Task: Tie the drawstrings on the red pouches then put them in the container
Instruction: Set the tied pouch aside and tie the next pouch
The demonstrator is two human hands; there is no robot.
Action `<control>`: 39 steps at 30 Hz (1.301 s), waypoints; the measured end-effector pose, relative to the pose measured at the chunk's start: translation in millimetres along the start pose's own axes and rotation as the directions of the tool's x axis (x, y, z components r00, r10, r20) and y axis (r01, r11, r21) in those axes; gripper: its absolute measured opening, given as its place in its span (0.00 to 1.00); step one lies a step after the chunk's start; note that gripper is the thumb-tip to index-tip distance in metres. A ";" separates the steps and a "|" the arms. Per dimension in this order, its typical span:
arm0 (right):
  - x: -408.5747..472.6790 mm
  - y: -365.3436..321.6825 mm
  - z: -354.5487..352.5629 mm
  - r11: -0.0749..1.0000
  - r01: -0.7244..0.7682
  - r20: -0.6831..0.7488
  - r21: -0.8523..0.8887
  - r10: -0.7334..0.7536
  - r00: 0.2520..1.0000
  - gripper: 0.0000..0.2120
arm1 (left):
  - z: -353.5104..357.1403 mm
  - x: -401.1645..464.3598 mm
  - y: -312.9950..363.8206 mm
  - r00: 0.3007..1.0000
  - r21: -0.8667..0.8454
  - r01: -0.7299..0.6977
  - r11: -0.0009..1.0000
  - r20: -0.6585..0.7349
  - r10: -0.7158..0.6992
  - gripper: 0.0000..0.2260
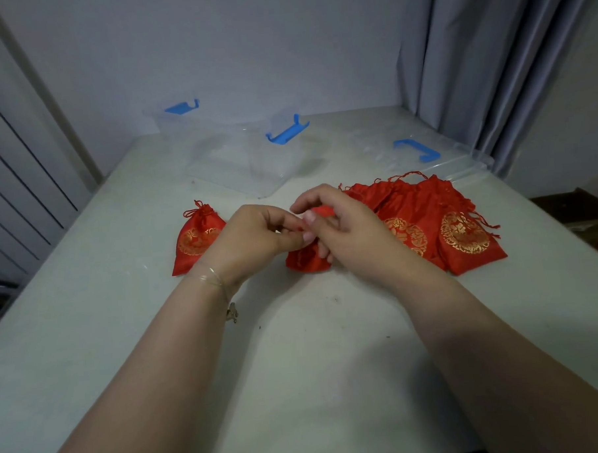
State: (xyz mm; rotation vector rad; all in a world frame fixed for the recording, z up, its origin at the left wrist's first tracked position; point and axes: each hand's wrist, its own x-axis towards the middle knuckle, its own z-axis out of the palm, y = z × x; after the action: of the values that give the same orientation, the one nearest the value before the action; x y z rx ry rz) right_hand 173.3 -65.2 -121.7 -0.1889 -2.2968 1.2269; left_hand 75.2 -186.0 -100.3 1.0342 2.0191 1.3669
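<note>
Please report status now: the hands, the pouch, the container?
Left hand and right hand pinching pouch top. Tied pouch on table. Container holds no pouches. Nothing blocking.

Soft, dim, bluish light is falling evenly over the table (124, 336), seeming to come from above. The arms are casting faint, blurry shadows on the table just below and between them. The wide lens is bending the wall (214, 41) and curtain (489, 64) lines beyond the table's far edge. The clear container (240, 160) is showing weak glints, and detail is looking slightly smeared throughout.
</note>
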 end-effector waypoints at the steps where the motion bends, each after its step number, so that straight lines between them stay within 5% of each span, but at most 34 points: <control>1: 0.7 0.2 -0.8 0.993 -0.081 0.022 0.088 0.080 0.997 0.10 | -0.4 0.4 0.2 1.000 -0.020 0.008 1.000 -0.006 -0.008 0.04; 6: 1.6 5.8 -5.3 0.982 -0.163 0.100 -0.094 0.172 0.980 0.10 | -2.5 -1.5 5.5 0.999 -0.136 0.029 0.990 -0.034 -0.034 0.04; 13: 3.5 10.5 -9.3 0.957 -0.069 0.043 -0.283 0.085 0.995 0.05 | -1.1 -4.8 13.0 0.991 -0.145 0.042 0.989 -0.121 -0.060 0.07; 19: 1.6 5.4 -8.2 0.959 -0.001 -0.025 -0.284 -0.006 1.000 0.07 | -3.7 -5.0 11.5 0.990 -0.103 0.057 0.993 -0.120 -0.069 0.06; 25: -0.1 5.3 -9.2 0.944 0.004 0.083 -0.330 0.025 0.996 0.06 | -8.8 -0.7 7.7 0.984 -0.182 0.103 0.978 -0.123 -0.127 0.05; 30: 2.7 6.3 -10.5 0.974 0.001 -0.119 -0.226 -0.029 0.992 0.05 | -7.2 -0.1 5.1 0.993 -0.177 0.035 0.984 -0.101 -0.054 0.05; 35: 3.0 3.7 -10.0 0.989 -0.106 0.071 -0.107 0.114 0.991 0.06 | -4.8 0.7 3.1 0.999 -0.230 -0.040 0.972 -0.032 0.033 0.06; 39: 3.1 6.4 -6.7 0.978 -0.114 -0.005 -0.175 0.115 0.993 0.10 | -3.3 2.2 -0.3 0.995 -0.221 -0.086 0.971 -0.073 0.071 0.05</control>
State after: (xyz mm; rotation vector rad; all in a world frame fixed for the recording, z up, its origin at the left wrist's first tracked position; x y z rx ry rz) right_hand 173.4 -55.5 -122.7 -0.3867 -2.4272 1.0797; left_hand 71.3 -186.2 -99.2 0.9885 1.8328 1.6463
